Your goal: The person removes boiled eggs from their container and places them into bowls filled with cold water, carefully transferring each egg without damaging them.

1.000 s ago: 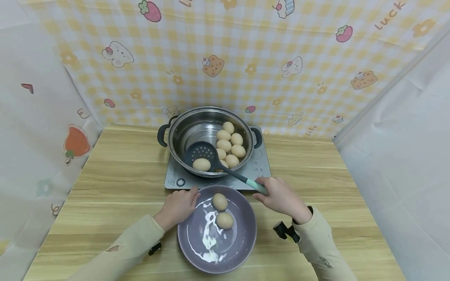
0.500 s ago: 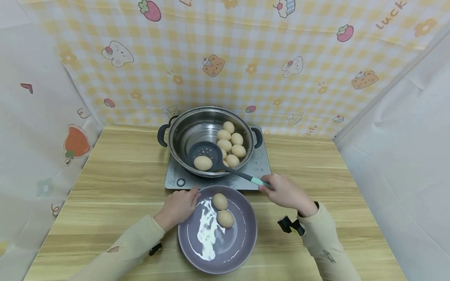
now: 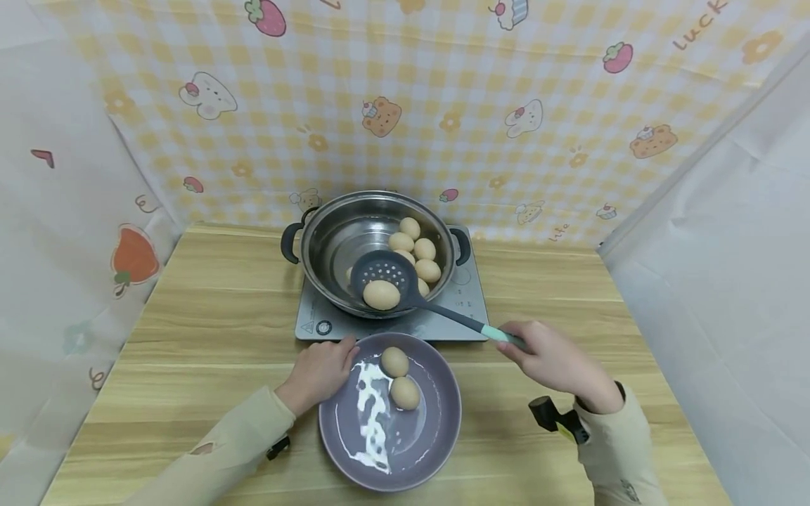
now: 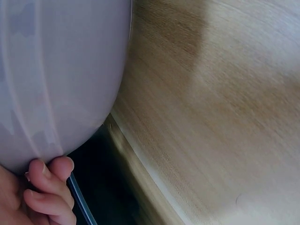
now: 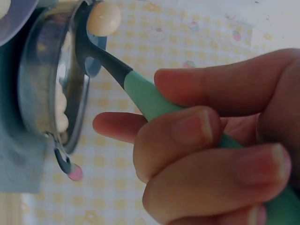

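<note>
My right hand [image 3: 560, 362] grips the mint-and-grey handle of a slotted skimmer [image 3: 452, 315]. In its perforated bowl lies one egg [image 3: 382, 295], held over the near side of a steel pot [image 3: 329, 246]. Several more eggs [image 3: 427, 270] sit inside the pot, mostly at the right, some hidden behind the skimmer. My left hand [image 3: 319, 372] holds the upper left rim of a purple plate [image 3: 405, 467], and the left wrist view shows its fingertips [image 4: 61, 168] curled against the plate's underside. Two eggs [image 3: 405, 393] rest on the plate.
Under the pot is a flat grey induction cooktop [image 3: 405, 329], just beyond the plate. Black handles [image 3: 289, 242] stick out from both sides of the pot. The wooden table [image 3: 221, 302] meets a checked cloth backdrop [image 3: 443, 84] behind, with white sheets at both sides.
My right hand has moved right, drawing the skimmer and its egg rightward across the pot and upward, apparently higher over the rim. The left hand and plate stay in place.
</note>
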Available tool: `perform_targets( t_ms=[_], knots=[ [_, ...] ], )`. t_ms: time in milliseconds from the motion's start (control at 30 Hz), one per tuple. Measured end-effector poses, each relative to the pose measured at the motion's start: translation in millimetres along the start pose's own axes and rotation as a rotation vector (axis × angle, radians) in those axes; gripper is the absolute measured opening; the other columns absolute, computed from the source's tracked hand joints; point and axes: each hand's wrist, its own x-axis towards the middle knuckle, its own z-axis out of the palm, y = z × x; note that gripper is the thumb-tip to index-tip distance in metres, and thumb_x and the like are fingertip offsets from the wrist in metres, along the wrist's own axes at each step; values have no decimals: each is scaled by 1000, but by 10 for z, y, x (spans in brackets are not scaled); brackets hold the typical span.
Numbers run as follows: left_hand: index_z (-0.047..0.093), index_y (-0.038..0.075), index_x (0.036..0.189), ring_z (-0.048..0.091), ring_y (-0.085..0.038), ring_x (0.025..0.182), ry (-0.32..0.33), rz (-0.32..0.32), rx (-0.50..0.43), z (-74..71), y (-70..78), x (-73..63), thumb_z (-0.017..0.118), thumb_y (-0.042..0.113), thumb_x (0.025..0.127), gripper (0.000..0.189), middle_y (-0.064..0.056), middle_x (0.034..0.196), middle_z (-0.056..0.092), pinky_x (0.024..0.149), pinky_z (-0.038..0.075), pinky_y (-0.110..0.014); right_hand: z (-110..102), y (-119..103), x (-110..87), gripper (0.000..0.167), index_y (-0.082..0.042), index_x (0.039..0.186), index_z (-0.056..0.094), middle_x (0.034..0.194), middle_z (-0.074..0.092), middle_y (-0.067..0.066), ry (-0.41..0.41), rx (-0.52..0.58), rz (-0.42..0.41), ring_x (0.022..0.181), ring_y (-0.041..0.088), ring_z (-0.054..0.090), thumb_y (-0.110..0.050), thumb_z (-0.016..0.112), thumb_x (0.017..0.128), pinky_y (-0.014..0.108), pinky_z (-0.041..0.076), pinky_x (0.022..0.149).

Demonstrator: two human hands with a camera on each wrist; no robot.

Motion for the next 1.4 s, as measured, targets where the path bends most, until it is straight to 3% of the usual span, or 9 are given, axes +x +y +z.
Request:
perform_targets(
  t_ms=[200, 433, 567, 700, 800, 1133, 1400],
  knots=[
    [45, 14, 75, 55, -27, 51, 14, 2, 8, 8, -9, 7, 48, 24, 93, 20, -3, 55, 50, 41, 33, -35, -85, -42, -229, 7, -10, 87, 59, 53, 28, -10, 15, -55, 36, 44, 2, 25, -15, 55, 90, 21, 27, 45],
    [48, 13, 76, 57, -29, 52, 36, 9, 9, 1, 1, 15, 50, 22, 91, 18, -5, 56, 53, 41, 35, -36, -65, -13, -493, 3, -12, 85, 58, 52, 28, -15, 63, -83, -20, 42, -3, 26, -14, 58, 87, 18, 28, 43],
    [53, 11, 84, 56, -26, 52, 16, 4, 14, 3, 8, 16, 50, 21, 91, 12, -4, 57, 54, 42, 36, -35, -15, 62, -599, 2, -14, 86, 58, 52, 28, -18, 56, -86, -62, 42, -5, 26, -16, 59, 87, 17, 28, 42],
    [56, 12, 92, 55, -22, 51, 0, -2, 9, 1, 9, 16, 51, 20, 90, 9, -3, 56, 53, 43, 38, -34, 36, 135, -662, 3, -17, 86, 58, 53, 29, -19, 40, -72, -104, 42, -7, 27, -15, 60, 87, 17, 27, 41],
    [54, 14, 87, 52, -20, 49, -8, -6, 2, -1, 9, 17, 49, 21, 91, 10, 0, 54, 51, 42, 36, -33, 71, 182, -695, 6, -19, 85, 57, 53, 29, -20, 15, -53, -114, 42, -7, 28, -15, 60, 86, 17, 28, 41],
    [47, 14, 78, 49, -20, 47, -27, -14, 6, -9, 2, 21, 46, 23, 93, 18, 1, 53, 45, 41, 31, -33, 168, 341, -778, 9, -23, 84, 56, 55, 31, -19, -59, -16, -52, 45, -5, 29, -16, 60, 86, 18, 27, 44],
    [47, 15, 79, 51, -20, 49, -34, -9, 8, -12, -2, 27, 46, 24, 94, 18, 1, 53, 46, 42, 33, -33, 219, 480, -838, 11, -26, 84, 58, 56, 33, -19, -56, -8, -32, 46, -5, 29, -17, 64, 83, 19, 27, 45]
  ],
)
